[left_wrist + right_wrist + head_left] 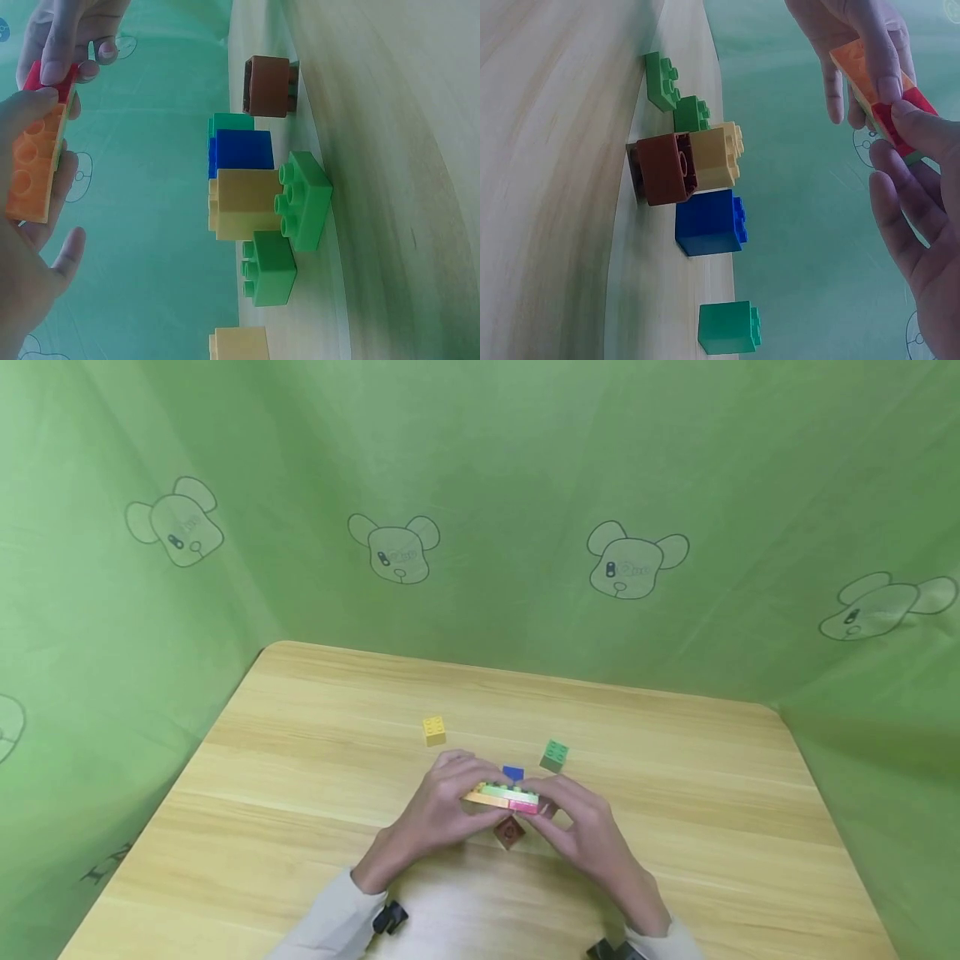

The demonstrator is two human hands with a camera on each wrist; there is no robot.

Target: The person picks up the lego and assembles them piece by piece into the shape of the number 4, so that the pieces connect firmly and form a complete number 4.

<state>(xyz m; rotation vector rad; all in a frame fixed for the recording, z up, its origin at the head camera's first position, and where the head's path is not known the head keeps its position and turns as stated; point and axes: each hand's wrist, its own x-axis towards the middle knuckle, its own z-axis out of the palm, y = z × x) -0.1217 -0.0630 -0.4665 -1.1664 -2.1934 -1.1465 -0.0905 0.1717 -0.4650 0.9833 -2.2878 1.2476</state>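
Observation:
Both hands hold a small built piece up over the table, with its light green studded layer (504,792) on top. Below that layer sit an orange brick (34,161) and a red brick (915,105), end to end. My left hand (447,797) grips the orange end, its thumb on the underside in the left wrist view. At the red end, my right hand (588,827) pinches with thumb and fingers. Under the hands lies a brown brick (509,833), hollow side up. Just beyond the held piece shows a blue brick (513,772).
On the wooden table (315,760) stand a yellow brick (434,732) and a green brick (554,756). The left wrist view also shows a tan brick (247,204) and a tilted light green brick (307,202). A green curtain (510,460) hangs behind the table.

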